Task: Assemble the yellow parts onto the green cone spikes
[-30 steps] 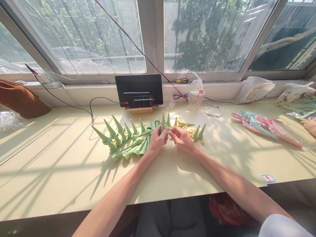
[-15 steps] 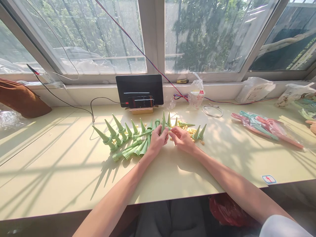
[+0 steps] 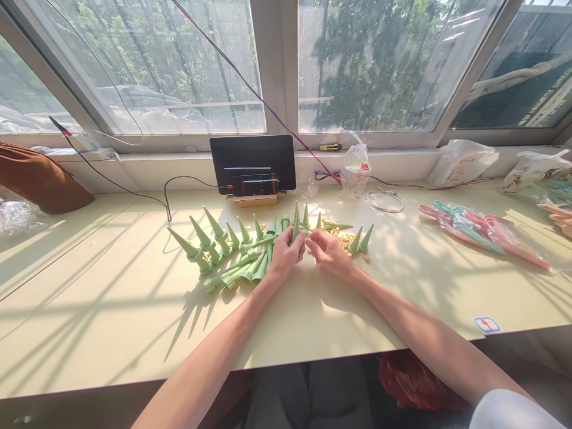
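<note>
My left hand (image 3: 286, 251) is closed round a green pointed plastic cone (image 3: 295, 229), its tip upward. Right beside it, my right hand (image 3: 328, 250) is closed in a pinch by the cone's lower part; what its fingertips hold is too small to make out. To the left, several green cones with collars (image 3: 203, 241) stand upright in a row. Green ribbed tubes (image 3: 245, 271) lie in a pile by my left wrist. Small yellow pieces (image 3: 346, 237) lie behind my right hand, near two more upright green cones (image 3: 364, 239).
A tablet (image 3: 254, 158) with a phone (image 3: 255, 185) before it leans at the window. A bagged cup (image 3: 356, 173) and coiled cable (image 3: 385, 201) stand right of it. Bagged pink and teal plastic pieces (image 3: 482, 232) lie farther right. Another person's hand (image 3: 558, 217) shows at the right edge.
My hands have barely moved, still together at the cone. At the right edge, the other person's hand has come further into view.
</note>
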Tool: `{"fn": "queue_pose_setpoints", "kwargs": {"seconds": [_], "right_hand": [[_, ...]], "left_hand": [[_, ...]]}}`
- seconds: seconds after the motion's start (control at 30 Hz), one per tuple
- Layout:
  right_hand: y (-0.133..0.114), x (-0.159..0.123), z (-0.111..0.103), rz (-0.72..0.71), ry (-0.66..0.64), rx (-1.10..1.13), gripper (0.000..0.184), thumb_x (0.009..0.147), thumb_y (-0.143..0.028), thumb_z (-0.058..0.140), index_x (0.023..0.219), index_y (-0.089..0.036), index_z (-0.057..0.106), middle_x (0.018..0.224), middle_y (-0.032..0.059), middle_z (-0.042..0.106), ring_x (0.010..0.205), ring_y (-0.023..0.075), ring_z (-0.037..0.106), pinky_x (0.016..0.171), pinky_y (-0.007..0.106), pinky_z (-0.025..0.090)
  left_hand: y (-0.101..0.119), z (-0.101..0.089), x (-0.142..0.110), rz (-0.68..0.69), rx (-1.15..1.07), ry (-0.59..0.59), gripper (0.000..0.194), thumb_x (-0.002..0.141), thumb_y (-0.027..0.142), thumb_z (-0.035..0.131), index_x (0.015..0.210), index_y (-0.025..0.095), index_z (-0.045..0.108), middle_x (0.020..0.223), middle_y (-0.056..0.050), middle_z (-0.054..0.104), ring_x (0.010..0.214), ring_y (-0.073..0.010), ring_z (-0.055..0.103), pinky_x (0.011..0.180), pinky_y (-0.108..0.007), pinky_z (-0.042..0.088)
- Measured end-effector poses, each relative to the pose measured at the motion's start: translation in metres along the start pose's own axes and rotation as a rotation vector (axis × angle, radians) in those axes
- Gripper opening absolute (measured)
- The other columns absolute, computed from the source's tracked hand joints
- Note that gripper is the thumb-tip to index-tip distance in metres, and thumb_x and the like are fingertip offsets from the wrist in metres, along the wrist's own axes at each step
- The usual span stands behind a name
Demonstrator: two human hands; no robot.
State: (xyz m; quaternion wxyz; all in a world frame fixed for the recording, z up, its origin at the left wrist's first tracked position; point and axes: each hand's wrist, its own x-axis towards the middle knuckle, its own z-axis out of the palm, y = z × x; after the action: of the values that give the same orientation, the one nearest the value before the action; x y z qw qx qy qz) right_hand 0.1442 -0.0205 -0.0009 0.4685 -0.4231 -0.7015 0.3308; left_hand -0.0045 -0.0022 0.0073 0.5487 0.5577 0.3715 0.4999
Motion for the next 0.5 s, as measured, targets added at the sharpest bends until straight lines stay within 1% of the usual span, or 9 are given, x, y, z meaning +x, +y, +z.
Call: {"fn": "queue_pose_setpoints", "kwargs": {"seconds": [0.07,0.13,0.23,0.3,0.4,0.5], "right_hand": [[-0.0001,0.0004,0.0001,0.013,0.004,-0.016,0.035,0.095,-0.050,0.048,0.080,-0.019,0.054,0.061,-0.0023,0.055,0.049,0.0114,0.050,0.051,0.027,0.042],[0.0015,0.0006,0.0003,0.029,0.008,-0.019,0.035,0.096,-0.049,0.046,0.080,-0.019,0.054,0.058,-0.0029,0.053,0.049,0.0115,0.050,0.052,0.027,0.042],[0.0043,0.0002,0.0005,0.032,0.004,0.011,0.029,0.095,-0.048,0.051,0.094,-0.020,0.054,0.060,-0.0041,0.053,0.049,0.0115,0.049,0.050,0.026,0.041],[0.0046,-0.0004,0.0005,0.028,-0.020,0.035,0.028,0.094,-0.048,0.053,0.101,-0.020,0.052,0.064,-0.0041,0.055,0.050,0.0113,0.049,0.049,0.025,0.041],[0.0029,-0.0008,0.0002,0.023,-0.031,0.037,0.027,0.095,-0.047,0.051,0.099,-0.021,0.050,0.064,-0.0037,0.056,0.050,0.0109,0.048,0.050,0.025,0.041],[0.0025,-0.0003,0.0000,0.022,-0.016,0.001,0.029,0.096,-0.048,0.049,0.089,-0.020,0.052,0.060,-0.0038,0.054,0.049,0.0110,0.048,0.051,0.026,0.042]], "left_hand": [[0.0003,0.0003,0.0000,-0.002,0.005,0.001,0.033,0.082,0.046,0.066,0.075,0.020,0.048,0.056,0.004,0.048,0.044,-0.0064,0.039,0.038,-0.019,0.027],[0.0004,0.0005,0.0001,-0.001,0.008,0.004,0.032,0.082,0.046,0.066,0.075,0.020,0.048,0.057,0.004,0.048,0.044,-0.0063,0.039,0.038,-0.019,0.027],[0.0001,0.0006,0.0001,-0.001,0.001,0.005,0.032,0.083,0.045,0.065,0.075,0.020,0.048,0.056,0.005,0.047,0.044,-0.0061,0.039,0.038,-0.019,0.027],[0.0001,0.0007,-0.0001,-0.005,-0.005,0.004,0.033,0.083,0.045,0.065,0.074,0.020,0.047,0.056,0.005,0.046,0.044,-0.0060,0.038,0.038,-0.018,0.027],[0.0010,0.0015,-0.0007,-0.011,-0.007,0.008,0.034,0.082,0.045,0.066,0.073,0.020,0.046,0.054,0.005,0.045,0.043,-0.0059,0.037,0.038,-0.018,0.026],[0.0024,0.0024,-0.0013,-0.011,-0.004,0.007,0.033,0.082,0.046,0.066,0.073,0.020,0.047,0.054,0.005,0.045,0.044,-0.0063,0.038,0.038,-0.018,0.026]]}}
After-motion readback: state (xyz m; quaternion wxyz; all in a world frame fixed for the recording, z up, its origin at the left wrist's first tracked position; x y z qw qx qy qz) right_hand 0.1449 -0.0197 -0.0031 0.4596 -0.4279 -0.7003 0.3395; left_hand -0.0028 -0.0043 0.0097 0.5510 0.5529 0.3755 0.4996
